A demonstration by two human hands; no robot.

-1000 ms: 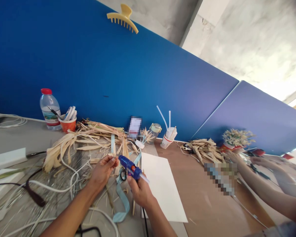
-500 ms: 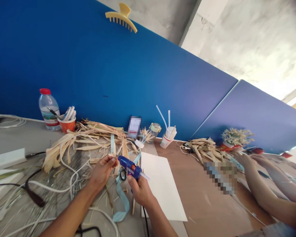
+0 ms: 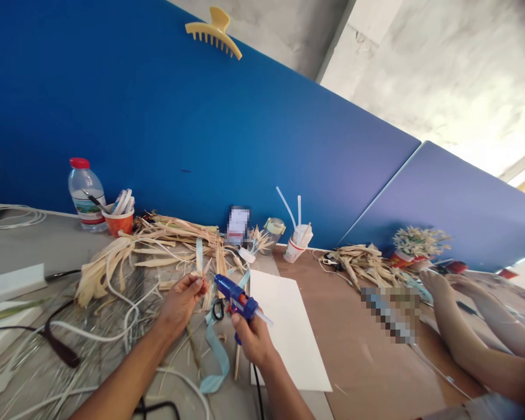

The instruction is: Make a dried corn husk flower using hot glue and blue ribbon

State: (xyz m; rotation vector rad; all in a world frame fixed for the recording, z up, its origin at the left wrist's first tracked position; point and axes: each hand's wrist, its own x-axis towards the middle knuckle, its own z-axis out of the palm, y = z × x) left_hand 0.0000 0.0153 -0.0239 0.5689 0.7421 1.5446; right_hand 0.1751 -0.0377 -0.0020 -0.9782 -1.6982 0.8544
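Observation:
My right hand (image 3: pixel 254 341) is wrapped round the handle of a blue hot glue gun (image 3: pixel 233 293), whose clear glue stick pokes out at the back. The nozzle points up and left, a short gap from my left hand (image 3: pixel 184 300). Thumb and fingertips of the left hand are pinched on a small pale piece of dried husk (image 3: pixel 207 269); its tip shows above the fingers. Below the gun hangs a black cord (image 3: pixel 259 388). A light blue ribbon (image 3: pixel 217 356) lies curled on the table between my forearms.
Dried husks (image 3: pixel 175 230) are heaped behind my hands. White paper (image 3: pixel 291 332) lies at right. White cables (image 3: pixel 126 326) and thin wires cover the left side. A bottle (image 3: pixel 86 195), an orange cup (image 3: pixel 119 221) and a cup with straws (image 3: pixel 294 248) stand behind. Another person's forearms (image 3: pixel 468 344) reach in at right.
The glue gun has moved slightly right, away from my left fingers, opening a gap. The tip of the husk piece now shows. My left hand has barely moved.

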